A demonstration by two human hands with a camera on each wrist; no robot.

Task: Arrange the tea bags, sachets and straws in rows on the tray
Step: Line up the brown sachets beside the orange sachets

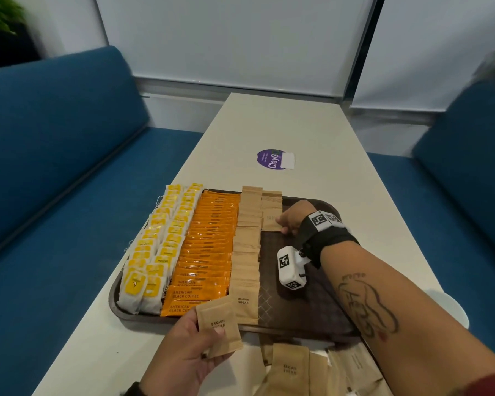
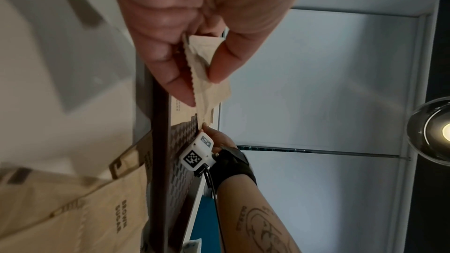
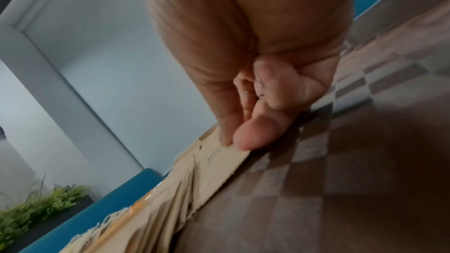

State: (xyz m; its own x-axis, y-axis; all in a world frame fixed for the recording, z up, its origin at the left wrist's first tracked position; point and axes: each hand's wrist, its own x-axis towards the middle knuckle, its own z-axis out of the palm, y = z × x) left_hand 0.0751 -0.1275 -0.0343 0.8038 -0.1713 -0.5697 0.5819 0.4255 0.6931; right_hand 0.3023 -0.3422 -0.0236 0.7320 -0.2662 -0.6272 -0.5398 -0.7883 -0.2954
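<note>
A brown tray [image 1: 312, 310] holds two rows of yellow tea bags [image 1: 157, 247], a row of orange coffee sachets [image 1: 209, 247] and a long row of brown sugar sachets [image 1: 247, 252]. A short second sugar row [image 1: 271, 208] lies at the far end. My right hand [image 1: 280, 224] pinches the right edge of its nearest sachet [image 3: 219, 158] between thumb and finger [image 3: 237, 141]. Over the tray's near rim, my left hand [image 1: 212, 342] holds another brown sugar sachet [image 1: 216, 318], pinched by thumb and fingers [image 2: 203, 88]. No straws are in view.
Loose brown sugar sachets [image 1: 290, 370] lie heaped on the table in front of the tray. A purple round sticker [image 1: 270, 158] sits farther up the pale table. Blue benches [image 1: 55, 167] flank both sides. A white round object [image 1: 455, 307] lies at the table's right edge.
</note>
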